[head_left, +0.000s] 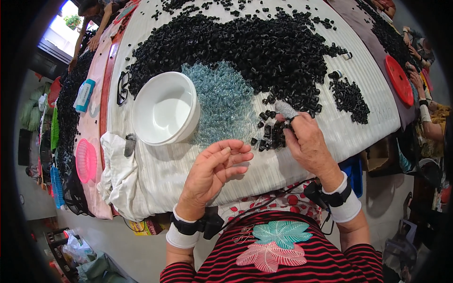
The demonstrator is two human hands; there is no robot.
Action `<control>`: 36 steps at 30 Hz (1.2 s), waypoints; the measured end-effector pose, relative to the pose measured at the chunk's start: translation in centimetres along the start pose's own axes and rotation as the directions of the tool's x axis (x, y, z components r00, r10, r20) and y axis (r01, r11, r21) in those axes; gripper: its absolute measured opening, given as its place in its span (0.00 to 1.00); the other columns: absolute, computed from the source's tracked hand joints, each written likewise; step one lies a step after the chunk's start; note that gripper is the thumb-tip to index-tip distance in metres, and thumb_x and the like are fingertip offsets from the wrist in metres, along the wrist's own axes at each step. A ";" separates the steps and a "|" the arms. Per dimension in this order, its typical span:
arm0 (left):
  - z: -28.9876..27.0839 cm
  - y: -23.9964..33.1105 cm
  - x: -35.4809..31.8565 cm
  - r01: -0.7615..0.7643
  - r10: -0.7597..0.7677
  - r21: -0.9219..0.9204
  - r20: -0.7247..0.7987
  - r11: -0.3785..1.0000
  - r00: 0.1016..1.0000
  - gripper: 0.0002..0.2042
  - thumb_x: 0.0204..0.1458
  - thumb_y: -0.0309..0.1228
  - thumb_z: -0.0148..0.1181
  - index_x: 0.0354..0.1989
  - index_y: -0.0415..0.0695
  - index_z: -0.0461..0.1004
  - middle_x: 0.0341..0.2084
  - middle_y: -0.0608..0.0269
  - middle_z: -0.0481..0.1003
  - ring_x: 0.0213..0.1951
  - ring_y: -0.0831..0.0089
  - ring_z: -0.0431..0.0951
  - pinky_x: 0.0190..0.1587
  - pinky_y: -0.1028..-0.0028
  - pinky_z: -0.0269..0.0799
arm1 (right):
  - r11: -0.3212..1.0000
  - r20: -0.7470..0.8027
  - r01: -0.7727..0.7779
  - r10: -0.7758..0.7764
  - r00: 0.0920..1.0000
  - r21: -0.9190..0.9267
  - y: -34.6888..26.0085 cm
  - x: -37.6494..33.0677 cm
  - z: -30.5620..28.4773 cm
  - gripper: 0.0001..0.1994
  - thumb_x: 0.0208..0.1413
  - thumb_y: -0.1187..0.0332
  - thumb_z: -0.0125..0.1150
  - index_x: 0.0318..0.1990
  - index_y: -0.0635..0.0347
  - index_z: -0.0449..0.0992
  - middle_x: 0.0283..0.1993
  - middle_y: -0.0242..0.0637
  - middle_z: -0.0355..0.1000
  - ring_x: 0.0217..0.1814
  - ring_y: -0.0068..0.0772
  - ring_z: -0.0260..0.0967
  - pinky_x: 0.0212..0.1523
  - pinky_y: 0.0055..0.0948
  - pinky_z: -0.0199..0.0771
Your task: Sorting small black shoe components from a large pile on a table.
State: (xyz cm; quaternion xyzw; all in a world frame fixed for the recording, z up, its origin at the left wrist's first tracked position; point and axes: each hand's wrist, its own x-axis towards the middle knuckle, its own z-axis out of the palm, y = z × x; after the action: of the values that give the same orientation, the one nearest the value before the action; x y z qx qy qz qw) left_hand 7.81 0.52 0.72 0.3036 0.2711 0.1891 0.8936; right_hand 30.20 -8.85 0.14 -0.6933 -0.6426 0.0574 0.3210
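My left hand [214, 170] hovers over the near edge of the cloth-covered table, palm turned up, its fingers loosely curled and apart with nothing visible in them. To the right, my right hand [309, 141] reaches into a small scatter of black plastic pieces [268, 131]. Grey tape wraps its index finger, and thumb and index stand apart over the pieces; what lies under the fingers is partly hidden. Beyond my left hand spreads a heap of small clear bluish springs or coils [222, 101]. A large mound of black plastic pieces [226, 42] covers the far middle.
Left of the coils stands a white bowl [166, 108]. Black glasses [123, 88], a white cloth [118, 174] and a pink basket [86, 160] lie further left. A smaller black pile [349, 101] and a red lid [398, 80] are right. Other people work at both sides.
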 end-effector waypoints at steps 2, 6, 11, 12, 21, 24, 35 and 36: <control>0.0 -0.1 -0.2 0.005 -0.005 -0.011 -0.004 1.000 1.000 0.15 0.60 0.30 0.45 0.51 0.32 0.64 0.48 0.44 0.70 0.49 0.58 0.74 0.47 0.65 0.76 | 0.998 -0.115 0.039 -0.033 0.993 0.049 -0.1 0.1 0.1 0.06 0.44 0.79 0.56 0.31 0.65 0.67 0.34 0.47 0.68 0.45 0.53 0.64 0.44 0.43 0.64; -0.1 -0.2 -0.6 0.000 -0.001 -0.035 -0.025 0.999 1.000 0.13 0.60 0.28 0.45 0.49 0.33 0.65 0.45 0.48 0.72 0.47 0.63 0.75 0.44 0.70 0.77 | 0.991 -0.139 0.126 -0.132 0.982 -0.050 -0.3 0.5 1.3 0.06 0.43 0.79 0.57 0.29 0.65 0.66 0.33 0.47 0.67 0.44 0.53 0.64 0.44 0.43 0.66; -1.1 -0.7 -1.4 -0.037 0.035 -0.041 -0.056 0.998 0.998 0.12 0.60 0.28 0.46 0.48 0.34 0.66 0.43 0.49 0.72 0.44 0.65 0.76 0.42 0.71 0.77 | 0.995 -0.093 0.065 -0.072 0.993 -0.079 -0.2 0.0 1.9 0.07 0.42 0.77 0.59 0.29 0.64 0.67 0.35 0.46 0.68 0.43 0.50 0.64 0.42 0.41 0.66; -1.3 -0.8 -1.3 -0.046 0.043 -0.049 -0.060 0.998 0.997 0.12 0.60 0.28 0.45 0.47 0.34 0.66 0.42 0.48 0.72 0.43 0.64 0.76 0.41 0.70 0.77 | 0.997 -0.080 0.043 -0.049 0.996 -0.070 -0.4 0.1 2.2 0.08 0.41 0.76 0.60 0.29 0.63 0.68 0.35 0.45 0.69 0.43 0.49 0.64 0.42 0.40 0.65; 0.4 -1.2 -0.2 -0.035 0.039 0.036 -0.098 0.999 0.994 0.10 0.59 0.28 0.47 0.45 0.35 0.67 0.40 0.50 0.73 0.40 0.67 0.77 0.39 0.72 0.77 | 0.977 -0.159 0.039 -0.074 0.984 -0.209 -1.1 0.2 3.1 0.08 0.39 0.75 0.61 0.29 0.62 0.69 0.37 0.43 0.68 0.40 0.44 0.64 0.40 0.38 0.64; 1.1 -1.3 0.6 -0.045 0.053 0.075 -0.103 0.996 0.993 0.09 0.59 0.27 0.49 0.44 0.36 0.67 0.39 0.52 0.73 0.40 0.69 0.77 0.38 0.73 0.77 | 0.962 -0.092 0.023 -0.050 0.994 -0.273 -0.8 0.2 2.8 0.07 0.39 0.75 0.60 0.28 0.62 0.69 0.37 0.43 0.68 0.40 0.43 0.64 0.40 0.37 0.63; 1.1 -2.2 0.7 -0.089 0.108 0.145 -0.128 0.985 0.986 0.08 0.58 0.26 0.50 0.43 0.37 0.68 0.39 0.55 0.73 0.38 0.73 0.76 0.37 0.74 0.76 | 0.958 -0.126 0.076 -0.114 0.985 -0.276 -0.8 0.5 3.3 0.05 0.41 0.74 0.57 0.29 0.61 0.70 0.40 0.42 0.69 0.43 0.42 0.64 0.40 0.38 0.62; 1.1 -2.3 0.7 -0.088 0.107 0.148 -0.130 0.985 0.986 0.08 0.58 0.26 0.50 0.43 0.37 0.68 0.39 0.55 0.73 0.39 0.73 0.76 0.38 0.74 0.76 | 0.951 -0.116 0.073 -0.113 0.987 -0.302 -0.8 0.5 3.3 0.05 0.41 0.74 0.56 0.28 0.61 0.69 0.40 0.42 0.69 0.43 0.42 0.64 0.40 0.38 0.62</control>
State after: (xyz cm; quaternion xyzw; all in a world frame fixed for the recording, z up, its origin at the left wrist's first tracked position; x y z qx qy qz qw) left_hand 9.40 -1.31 -0.24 0.3654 0.3295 0.2333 0.8388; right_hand 27.96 -7.23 -1.84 -0.7048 -0.6533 -0.1007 0.2576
